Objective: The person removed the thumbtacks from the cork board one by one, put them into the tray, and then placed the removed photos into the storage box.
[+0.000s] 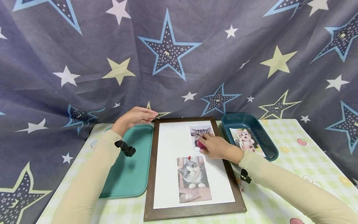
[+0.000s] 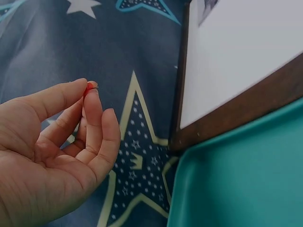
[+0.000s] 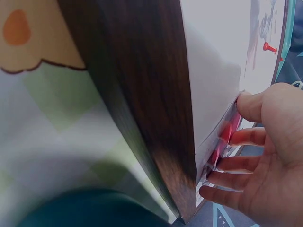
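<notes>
On checkered cloth [image 1: 293, 165], before starry curtain [image 1: 201, 68]: framed board [image 1: 167, 174]; left hand [image 1: 136, 117] pinches pushpin [image 2: 89, 87], right hand [image 1: 216, 146] touches photo [image 1: 197, 132], fingers extended.

Your head view was bright, the white board [image 1: 167, 149] nearly washed out, the green tray [image 1: 135, 177] softly shadowed; your wrist views looked dimmer, the dark-teal tray [image 3: 99, 210] blurred.

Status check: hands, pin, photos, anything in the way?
Left hand pinches red pin. Right hand on upper photo, partly covering it. Lower photo pinned.
</notes>
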`<state>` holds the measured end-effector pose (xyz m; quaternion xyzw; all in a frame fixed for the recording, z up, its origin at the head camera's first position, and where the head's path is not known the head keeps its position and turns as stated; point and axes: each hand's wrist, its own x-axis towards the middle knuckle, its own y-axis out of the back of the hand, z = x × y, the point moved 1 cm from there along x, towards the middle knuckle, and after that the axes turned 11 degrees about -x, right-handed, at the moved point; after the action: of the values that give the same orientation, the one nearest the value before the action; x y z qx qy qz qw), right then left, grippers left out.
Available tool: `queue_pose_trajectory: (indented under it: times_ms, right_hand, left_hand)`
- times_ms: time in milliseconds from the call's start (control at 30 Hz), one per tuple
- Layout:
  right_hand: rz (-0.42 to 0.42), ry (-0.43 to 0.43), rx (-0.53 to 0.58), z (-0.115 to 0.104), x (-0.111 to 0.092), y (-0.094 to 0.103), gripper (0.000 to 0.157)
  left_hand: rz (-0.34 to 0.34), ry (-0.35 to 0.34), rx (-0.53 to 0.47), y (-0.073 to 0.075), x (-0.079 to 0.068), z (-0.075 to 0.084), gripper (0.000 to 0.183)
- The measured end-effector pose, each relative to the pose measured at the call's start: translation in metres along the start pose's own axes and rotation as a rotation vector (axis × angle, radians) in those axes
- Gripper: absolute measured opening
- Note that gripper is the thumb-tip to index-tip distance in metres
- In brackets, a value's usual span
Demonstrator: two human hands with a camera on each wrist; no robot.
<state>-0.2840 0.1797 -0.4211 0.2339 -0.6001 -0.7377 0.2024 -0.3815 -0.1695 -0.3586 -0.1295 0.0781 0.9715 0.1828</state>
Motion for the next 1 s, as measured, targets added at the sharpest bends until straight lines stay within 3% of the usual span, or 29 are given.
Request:
queue_pose_trajectory:
  times_ms: [267, 600, 833, 1000]
  right_hand:
    - [0.005, 0.004, -0.002, 0.0, 0.0, 0.002, 0.058]
    - [0.003, 0.004, -0.001, 0.0, 0.0, 0.002, 0.058]
    - [-0.003, 0.0, -0.001, -0.001, -0.001, 0.002, 0.058]
    - [-0.014, -0.007, 0.002, -0.001, -0.001, 0.001, 0.059]
  left_hand:
    - [0.026, 0.028, 0.086, 0.011, -0.001, -0.01, 0.047]
    - [0.098, 0.125, 0.135, 0.026, 0.001, -0.025, 0.047]
    - [0.103, 0.128, 0.168, 0.036, 0.0, -0.034, 0.048]
    - [0.146, 0.14, 0.174, 0.044, 0.002, -0.041, 0.045]
